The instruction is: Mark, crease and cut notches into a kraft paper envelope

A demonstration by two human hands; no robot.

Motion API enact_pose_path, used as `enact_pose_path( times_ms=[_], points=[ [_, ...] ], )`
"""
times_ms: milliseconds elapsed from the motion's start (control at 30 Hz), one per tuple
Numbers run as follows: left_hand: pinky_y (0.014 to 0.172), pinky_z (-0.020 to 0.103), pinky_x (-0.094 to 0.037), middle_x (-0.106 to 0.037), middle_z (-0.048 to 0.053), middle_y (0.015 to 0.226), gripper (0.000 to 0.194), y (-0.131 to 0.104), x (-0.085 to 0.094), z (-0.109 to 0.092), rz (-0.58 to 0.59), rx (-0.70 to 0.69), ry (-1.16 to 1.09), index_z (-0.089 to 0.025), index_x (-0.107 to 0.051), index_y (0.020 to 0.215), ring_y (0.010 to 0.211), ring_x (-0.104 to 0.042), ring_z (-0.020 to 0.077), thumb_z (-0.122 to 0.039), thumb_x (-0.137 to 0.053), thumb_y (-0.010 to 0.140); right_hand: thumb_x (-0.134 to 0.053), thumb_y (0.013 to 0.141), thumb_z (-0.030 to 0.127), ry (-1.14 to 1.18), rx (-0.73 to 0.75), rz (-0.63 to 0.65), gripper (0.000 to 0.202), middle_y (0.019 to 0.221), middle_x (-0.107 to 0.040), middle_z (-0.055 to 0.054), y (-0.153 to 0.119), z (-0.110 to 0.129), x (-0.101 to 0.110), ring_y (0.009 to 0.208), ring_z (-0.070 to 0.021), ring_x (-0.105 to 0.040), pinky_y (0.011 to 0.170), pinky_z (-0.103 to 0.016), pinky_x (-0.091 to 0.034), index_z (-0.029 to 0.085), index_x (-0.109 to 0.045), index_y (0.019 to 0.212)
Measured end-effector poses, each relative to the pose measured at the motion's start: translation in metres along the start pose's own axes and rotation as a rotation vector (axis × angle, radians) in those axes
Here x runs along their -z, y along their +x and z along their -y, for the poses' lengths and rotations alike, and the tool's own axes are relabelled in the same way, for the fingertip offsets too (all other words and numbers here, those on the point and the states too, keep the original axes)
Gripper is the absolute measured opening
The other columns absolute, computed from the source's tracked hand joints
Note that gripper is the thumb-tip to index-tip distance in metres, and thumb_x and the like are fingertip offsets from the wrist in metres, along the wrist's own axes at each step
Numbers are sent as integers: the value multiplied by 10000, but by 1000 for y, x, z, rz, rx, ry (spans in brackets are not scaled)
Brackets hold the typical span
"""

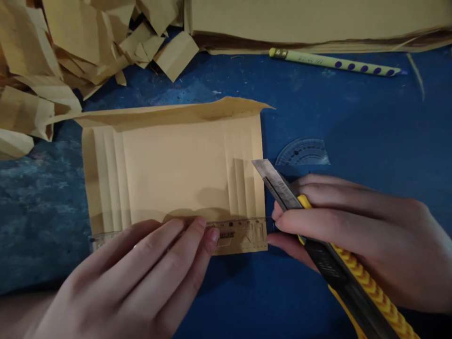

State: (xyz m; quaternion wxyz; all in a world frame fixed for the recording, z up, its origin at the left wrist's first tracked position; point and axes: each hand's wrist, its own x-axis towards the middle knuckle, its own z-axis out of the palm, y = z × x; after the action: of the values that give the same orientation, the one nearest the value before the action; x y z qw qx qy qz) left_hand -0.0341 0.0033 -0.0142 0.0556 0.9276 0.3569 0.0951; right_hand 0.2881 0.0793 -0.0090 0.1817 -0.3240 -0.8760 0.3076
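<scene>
A sheet of tan paper (176, 160) with several parallel creases near both sides lies on the blue surface, its far edge folded up. Across its near edge lies a clear plastic ruler (243, 234). My left hand (148, 278) is closed over the ruler's middle, fingertips at its far edge, hiding part of it. In my right hand (346, 221) is a yellow and black utility knife (323, 259). Its blade is out, pointing up and left over the sheet's right edge. The right thumb and fingertips are by the ruler's right end; whether they touch it I cannot tell.
Cut paper scraps (81, 42) are heaped at the far left. A thick stack of tan paper (318, 21) lies along the far edge, with a yellow pencil (325, 61) in front. A clear protractor (303, 153) lies right of the sheet, beyond my right hand.
</scene>
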Motion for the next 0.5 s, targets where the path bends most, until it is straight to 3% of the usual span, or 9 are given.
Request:
enact_pose_path(
  times_ms=[300,500],
  points=[
    [1327,378,-404,-648,-37,1553,388,4,0,1,-33,11,-18,-274,-712,1387,1279,-730,205,-191,-513,1065,-693,985,122,24,3,-6,162,979,-737,-20,0,0,2,901,-185,-728,801,-328,-599,234,-648,1093],
    [1350,395,-351,-604,10,1600,420,4,-1,1,-6,-8,-7,-215,-669,1446,1310,-706,224,-210,-495,1064,-687,993,117,30,9,7,153,963,-717,-21,2,2,2,905,-189,-711,798,-331,-586,225,-640,1091]
  ],
)
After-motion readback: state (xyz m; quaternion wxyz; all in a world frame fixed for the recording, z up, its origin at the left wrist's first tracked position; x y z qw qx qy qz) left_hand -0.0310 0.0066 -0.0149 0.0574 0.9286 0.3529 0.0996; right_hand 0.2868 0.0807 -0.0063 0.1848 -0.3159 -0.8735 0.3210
